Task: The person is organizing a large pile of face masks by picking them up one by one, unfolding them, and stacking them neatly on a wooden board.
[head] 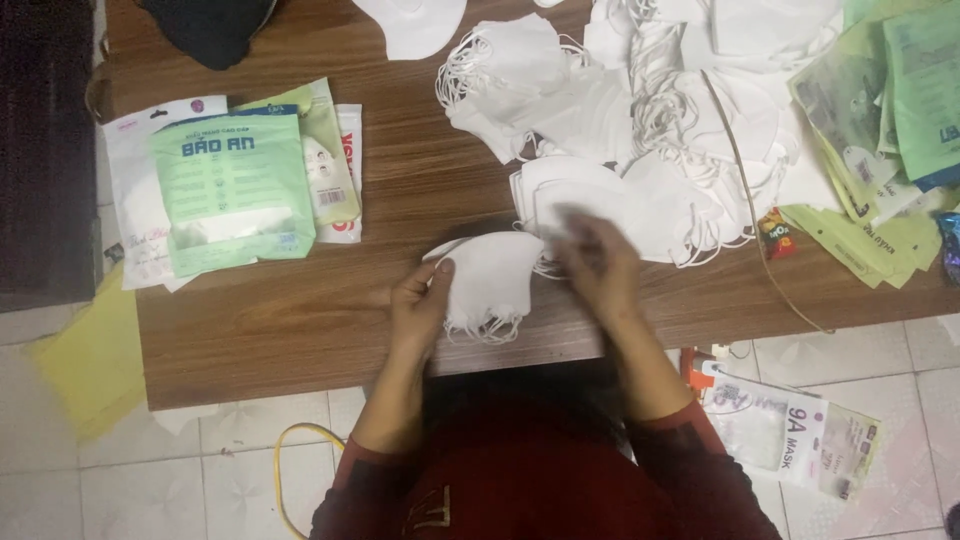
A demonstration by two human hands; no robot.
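**Two hands working a small stack of white masks at the surface's near edge**

The left hand (pixel 418 300) is pinching the left edge of a small stack of white folded fabric face masks (pixel 492 280), thumb on top and fingers tucked underneath, so its grip is closing on the stack. The stack is lying on the brown wood-grain surface (pixel 300 320), close to its near edge, with thin white ear loops dangling toward the person. How many masks are in it cannot be counted; the layers are blending together.

The right hand (pixel 598 262) is blurring with motion at the stack's right side, where the stack meets a large loose heap of white masks (pixel 640 130). Whether its fingers are closing on anything cannot be told.

The heap is spreading across the far right of the surface and is being cut off by the top edge; its masks are too many and too tangled to count. On the left, a pile of flat green and white plastic packets (pixel 232 185) is lying, about four showing, overlapping. On the right, a fan of pale green packets (pixel 880 140) is running out of view. One white printed packet (pixel 795 435) is lying on the tiled floor.
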